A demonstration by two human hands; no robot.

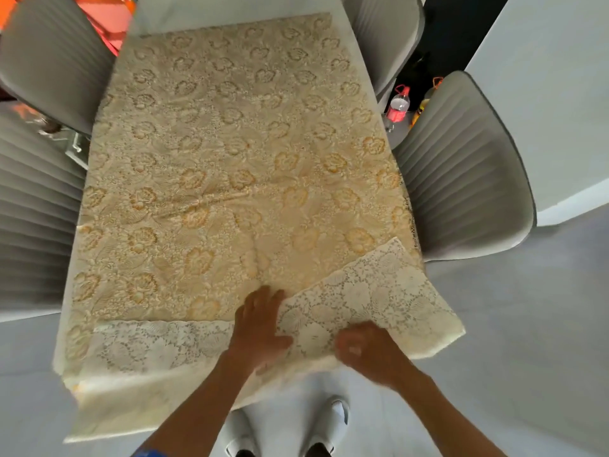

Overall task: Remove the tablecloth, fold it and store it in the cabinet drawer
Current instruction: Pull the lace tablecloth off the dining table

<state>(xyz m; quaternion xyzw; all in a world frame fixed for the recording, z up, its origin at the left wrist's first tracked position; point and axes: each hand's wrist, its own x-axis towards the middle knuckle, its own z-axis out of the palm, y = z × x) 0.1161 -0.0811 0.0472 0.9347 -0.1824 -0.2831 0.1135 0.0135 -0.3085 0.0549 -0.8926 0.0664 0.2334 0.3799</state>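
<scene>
- In the head view, we see the tablecloth (230, 166), a cream lace with yellow flowers, lying spread over the table (230, 13), whose white top shows bare at the far end.
- The near edge of the tablecloth is turned back on itself, so a paler strip lies along the front, and the near right corner is folded up in a wide flap.
- Our left hand (260, 324) lies flat on the cloth at the inner end of this flap, its fingers (263, 296) straight and spread, holding nothing.
- Our right hand (365, 351) is at the near edge of the flap; it is blurred, the fingers look curled on the lace, but we cannot tell the hold for sure.
- 4 grey ribbed chairs (468, 166) stand at the table, 2 on each side.
- A bottle with a red label (397, 108) stands on the floor between the right chairs.
- 2 white shoes (329, 423) show under the arms.
</scene>
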